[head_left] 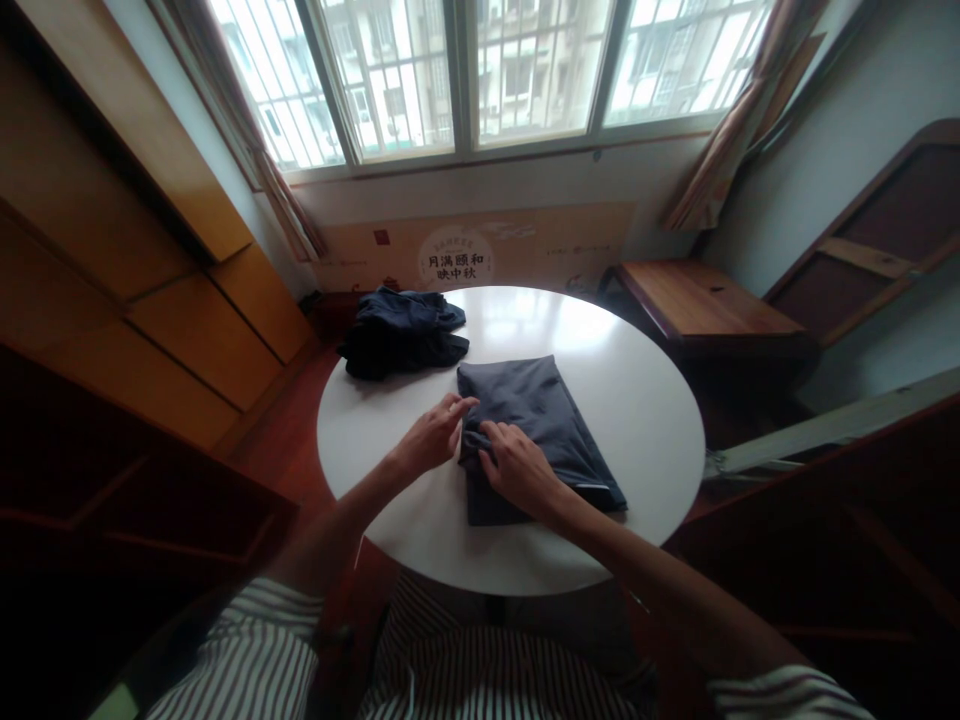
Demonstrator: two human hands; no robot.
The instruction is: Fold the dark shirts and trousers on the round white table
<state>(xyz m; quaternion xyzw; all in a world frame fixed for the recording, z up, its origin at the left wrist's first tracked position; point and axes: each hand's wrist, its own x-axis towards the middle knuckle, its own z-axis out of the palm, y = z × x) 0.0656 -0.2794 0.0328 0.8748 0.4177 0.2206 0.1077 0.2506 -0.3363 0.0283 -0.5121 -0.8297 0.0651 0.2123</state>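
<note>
Right grip (pixel 519 468) pinches grey cloth (pixel 529 392) at its bunched edge; left grip (pixel 431 435) alongside, hold unclear. Uneven tugging could skew folds across desk (pixel 652 430).

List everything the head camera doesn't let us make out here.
All in the head view:
Gray cloth under the right hand: hidden by that hand.
Left hand: whether its grip closes on the cloth; too blurred to tell.
Dark clothes: how many pieces; overlapping layers hide this.
Wall banner: side lettering too small.
Framed panel: cut off by the picture's right edge.
</note>
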